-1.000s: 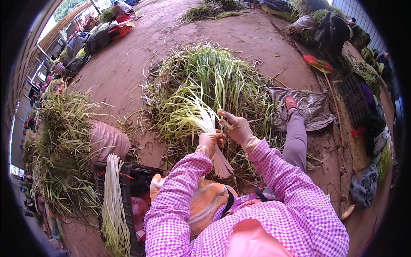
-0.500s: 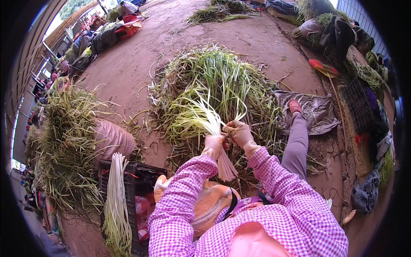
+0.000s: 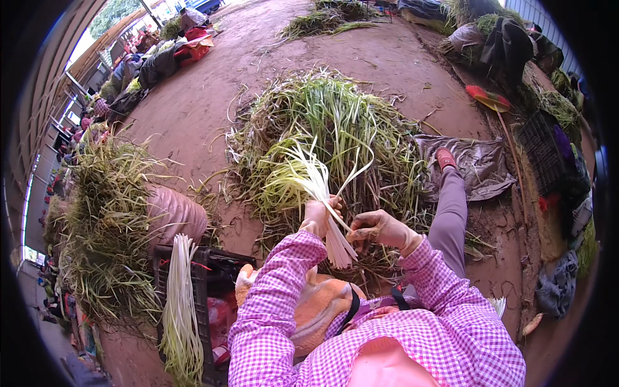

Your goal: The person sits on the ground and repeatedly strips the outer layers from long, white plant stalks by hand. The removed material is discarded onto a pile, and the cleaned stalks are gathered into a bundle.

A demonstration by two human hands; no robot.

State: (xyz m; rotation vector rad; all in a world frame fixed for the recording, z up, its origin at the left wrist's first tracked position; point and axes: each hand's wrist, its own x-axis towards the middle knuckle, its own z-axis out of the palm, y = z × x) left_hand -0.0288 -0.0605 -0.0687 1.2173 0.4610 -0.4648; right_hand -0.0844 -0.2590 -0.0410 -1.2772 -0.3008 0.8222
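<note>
My left hand (image 3: 316,215) is closed around a bunch of long pale stalks (image 3: 316,179), with yellow-green leaves fanning up and white ends hanging below the fist. To its right and slightly lower, my right hand (image 3: 385,229) pinches the lower end of a single stalk (image 3: 343,224), which slants up toward the left fist. Both hands are above the near side of a large heap of green and dry leaves (image 3: 335,116). Exactly where the single stalk passes by the left fingers is hard to make out.
At my left, sorted white stalks (image 3: 178,303) hang over a dark crate (image 3: 203,316). A wrapped leafy bundle (image 3: 177,213) stands behind it. My foot (image 3: 444,158) rests on a grey plastic sheet (image 3: 477,168). A broom (image 3: 488,99) and black crate (image 3: 547,155) are at right.
My right hand has moved down and right, away from the left hand, with the stalk's lower end between its fingers. The left hand stays nearly in place, still gripping the bunch.
</note>
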